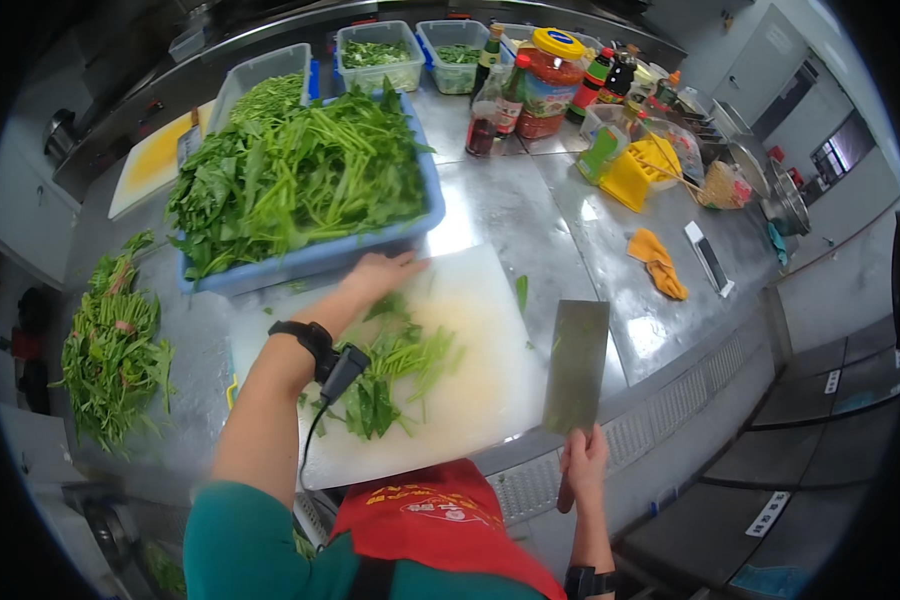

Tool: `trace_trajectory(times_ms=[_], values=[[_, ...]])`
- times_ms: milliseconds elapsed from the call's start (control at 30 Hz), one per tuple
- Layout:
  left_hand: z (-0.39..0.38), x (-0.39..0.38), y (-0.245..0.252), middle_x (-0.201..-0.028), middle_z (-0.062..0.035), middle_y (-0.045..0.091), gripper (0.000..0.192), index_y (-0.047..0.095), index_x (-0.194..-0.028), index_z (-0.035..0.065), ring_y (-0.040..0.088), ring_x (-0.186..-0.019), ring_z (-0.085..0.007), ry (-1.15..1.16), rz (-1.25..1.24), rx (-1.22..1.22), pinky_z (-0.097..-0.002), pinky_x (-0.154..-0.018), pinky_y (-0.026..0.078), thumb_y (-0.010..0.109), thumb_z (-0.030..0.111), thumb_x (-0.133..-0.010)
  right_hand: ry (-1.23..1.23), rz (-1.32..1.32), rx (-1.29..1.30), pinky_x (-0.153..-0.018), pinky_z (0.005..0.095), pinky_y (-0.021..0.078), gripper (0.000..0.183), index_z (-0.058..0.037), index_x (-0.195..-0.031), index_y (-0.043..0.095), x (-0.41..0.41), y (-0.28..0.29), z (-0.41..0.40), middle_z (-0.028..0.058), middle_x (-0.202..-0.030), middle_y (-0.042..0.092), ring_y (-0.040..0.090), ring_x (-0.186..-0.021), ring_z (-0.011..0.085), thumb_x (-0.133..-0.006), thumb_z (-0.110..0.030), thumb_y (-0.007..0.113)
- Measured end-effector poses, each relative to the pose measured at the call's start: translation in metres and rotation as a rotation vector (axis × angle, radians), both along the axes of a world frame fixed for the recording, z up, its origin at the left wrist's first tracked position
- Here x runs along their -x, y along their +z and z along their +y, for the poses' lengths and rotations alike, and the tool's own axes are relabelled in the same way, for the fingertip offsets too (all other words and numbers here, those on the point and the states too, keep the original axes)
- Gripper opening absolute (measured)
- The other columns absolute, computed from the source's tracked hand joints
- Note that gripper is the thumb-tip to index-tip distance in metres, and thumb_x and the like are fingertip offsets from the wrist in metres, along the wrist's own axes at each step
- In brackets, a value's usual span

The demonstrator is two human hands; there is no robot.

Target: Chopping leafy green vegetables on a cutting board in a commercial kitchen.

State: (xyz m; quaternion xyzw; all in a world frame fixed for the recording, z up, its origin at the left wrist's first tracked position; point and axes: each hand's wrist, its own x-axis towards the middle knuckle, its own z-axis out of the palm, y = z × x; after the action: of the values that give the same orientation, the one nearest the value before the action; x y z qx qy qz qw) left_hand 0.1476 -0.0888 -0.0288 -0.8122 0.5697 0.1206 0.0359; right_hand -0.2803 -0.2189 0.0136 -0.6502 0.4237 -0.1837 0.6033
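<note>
My right hand (585, 457) grips the wooden handle of a Chinese cleaver (579, 360), its broad blade pointing away from me beside the board's right edge. My left hand (381, 276) reaches over the far side of a white cutting board (487, 360), close to the near wall of a blue plastic tub (300, 264). Its fingers look spread, and I see nothing held in them. Cut green stems and leaves (390, 375) lie in a loose pile on the board, partly behind my forearm. Leafy greens (307, 165) are heaped above the tub's rim.
Banded bundles of greens (116, 352) lie at the left. Clear bins of chopped greens (379, 56), a yellow-lidded jar (549, 86) and several sauce bottles (486, 120) stand behind. Rightward are an orange cloth (658, 264) and a slicer (709, 259). Another knife (189, 142) rests on a yellow-stained board (150, 161).
</note>
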Motion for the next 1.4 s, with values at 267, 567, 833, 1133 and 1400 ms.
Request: trace_trajectory(times_ms=[267, 567, 833, 1133, 1400], values=[[0.015, -0.038, -0.034, -0.120, -0.0144, 0.051, 0.034, 0.053, -0.108, 0.0080, 0.058, -0.094, -0.0327, -0.034, -0.063, -0.016, -0.0428, -0.077, 0.047, 0.051, 0.002, -0.074, -0.129, -0.033, -0.079, -0.035, 0.0215, 0.0333, 0.009, -0.0019, -0.092, 0.049, 0.023, -0.007, 0.009, 0.0005, -0.058, 0.045, 0.040, -0.039, 0.0066, -0.091, -0.010, 0.045], [0.081, 0.050, -0.008, -0.092, -0.0138, 0.060, 0.020, 0.059, -0.089, 0.0063, 0.058, -0.086, -0.0345, 0.271, 0.193, 0.270, -0.0421, -0.074, 0.047, 0.054, 0.006, -0.070, -0.143, -0.029, -0.160, -0.034, 0.0216, 0.0332, 0.008, -0.0027, -0.093, 0.048, 0.029, -0.019, 0.004, 0.0010, -0.059, 0.044, 0.040, -0.039, 0.0069, -0.091, -0.010, 0.044], [0.060, 0.052, 0.071, -0.126, -0.0148, 0.049, 0.053, 0.048, -0.127, 0.0220, 0.053, -0.105, -0.0341, 0.212, 0.469, 0.112, -0.0413, -0.088, 0.043, 0.060, 0.034, -0.077, 0.097, 0.016, -0.445, -0.036, 0.0234, 0.0363, 0.008, -0.0048, -0.093, 0.047, -0.025, -0.017, 0.004, 0.0017, -0.061, 0.045, 0.041, -0.042, 0.0075, -0.089, -0.011, 0.046], [0.088, 0.113, -0.002, -0.133, -0.0144, 0.044, 0.049, 0.052, -0.124, 0.0152, 0.037, -0.124, -0.0344, 0.141, 0.370, 0.256, -0.0456, -0.103, 0.028, 0.056, 0.040, -0.081, 0.171, 0.052, -0.592, -0.039, 0.0258, 0.0390, 0.018, -0.0054, -0.100, 0.045, -0.054, -0.042, 0.033, 0.0042, -0.065, 0.048, 0.043, -0.046, 0.0110, -0.089, -0.019, 0.048], [0.196, 0.169, 0.004, -0.134, -0.0182, 0.039, 0.066, 0.048, -0.127, 0.0138, 0.032, -0.124, -0.0434, 0.615, 0.239, 0.713, -0.0525, -0.101, 0.026, 0.070, 0.037, -0.069, 0.560, 0.125, -0.578, -0.039, 0.0248, 0.0408, 0.007, -0.0071, -0.094, 0.045, -0.086, -0.049, 0.074, 0.0027, -0.063, 0.047, 0.043, -0.043, 0.0091, -0.090, -0.013, 0.044]])
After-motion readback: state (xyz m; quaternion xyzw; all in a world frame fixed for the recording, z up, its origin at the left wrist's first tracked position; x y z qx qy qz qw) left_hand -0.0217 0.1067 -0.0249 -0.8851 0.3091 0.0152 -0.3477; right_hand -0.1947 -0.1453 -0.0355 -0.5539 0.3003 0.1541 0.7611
